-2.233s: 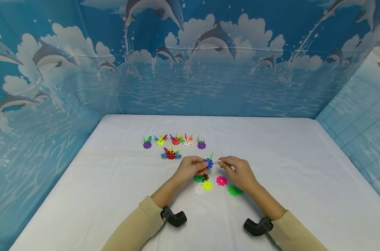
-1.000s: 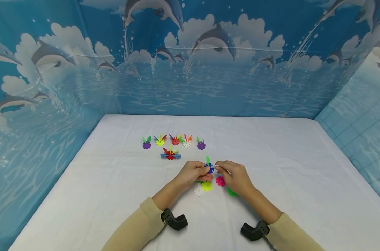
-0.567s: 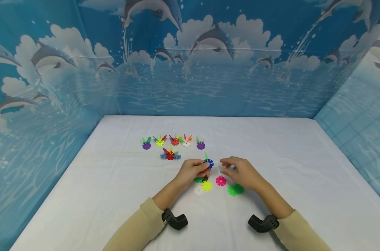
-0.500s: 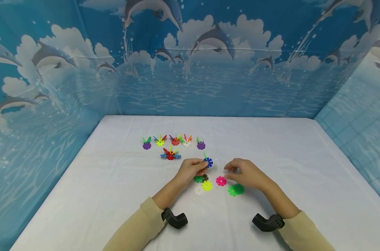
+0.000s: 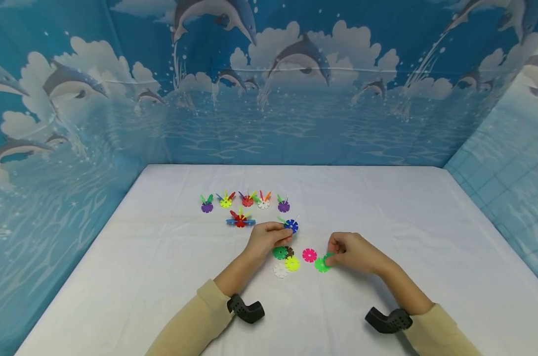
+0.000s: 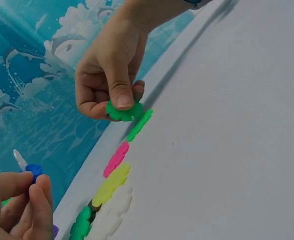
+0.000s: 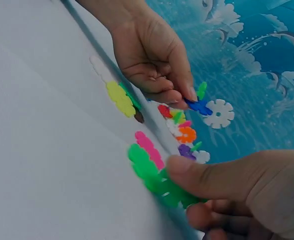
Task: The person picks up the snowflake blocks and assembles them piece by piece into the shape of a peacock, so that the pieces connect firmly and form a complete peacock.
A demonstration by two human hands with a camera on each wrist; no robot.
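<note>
My left hand (image 5: 264, 241) pinches a blue notched snowflake disc (image 5: 291, 226) between thumb and fingers, above the table. A green disc (image 7: 202, 90) and a white disc (image 7: 219, 114) stick out of its edge, slotted in. My right hand (image 5: 356, 252) pinches a bright green snowflake disc (image 6: 121, 112), its thumb lying on the face. Beneath it a second bright green disc (image 5: 321, 265) lies on the cloth, beside a pink disc (image 5: 310, 255). Closer to my left hand lie a yellow disc (image 5: 292, 263), a white loose disc (image 5: 280, 270), a dark green disc (image 5: 279, 252) and a brown disc (image 5: 289, 252).
Several joined disc figures stand in a row farther back, among them a purple one (image 5: 207, 207) and a yellow one (image 5: 226, 201). A red-and-blue figure (image 5: 240, 220) stands in front of them. White cloth covers the table (image 5: 406, 207); a dolphin-print curtain (image 5: 295, 128) hangs behind.
My right hand slotted the white disc into the blue one, let go, moved right and down, and took hold of a bright green disc. My left hand has turned the blue piece counterclockwise.
</note>
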